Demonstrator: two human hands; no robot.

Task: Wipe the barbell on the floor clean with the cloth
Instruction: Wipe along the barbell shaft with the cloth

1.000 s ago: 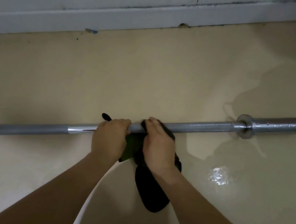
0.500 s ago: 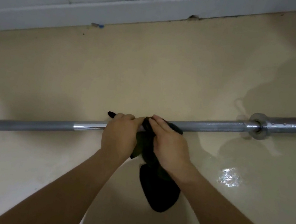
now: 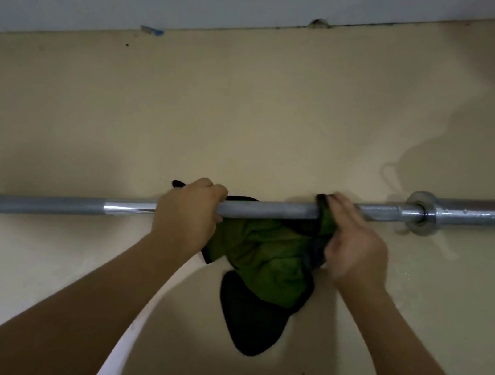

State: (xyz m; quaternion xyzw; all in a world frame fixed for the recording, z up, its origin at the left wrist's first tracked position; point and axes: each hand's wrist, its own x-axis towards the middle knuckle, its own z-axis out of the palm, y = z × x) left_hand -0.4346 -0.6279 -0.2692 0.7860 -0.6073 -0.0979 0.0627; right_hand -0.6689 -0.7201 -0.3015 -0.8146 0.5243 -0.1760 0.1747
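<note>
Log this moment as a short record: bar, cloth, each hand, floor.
bar: barbell lying on the floor, running left to right; collar and sleeve at right
cloth: green and black cloth draped under the shaft, between the hands, tail trailing toward the person
left hand: left hand curled over the shaft, pinning one end of the cloth
right hand: right hand gripping the cloth's other end at the shaft, near the collar; blurred
floor: floor beige, wet patch around the collar
wall: baseboard grey, chipped
</note>
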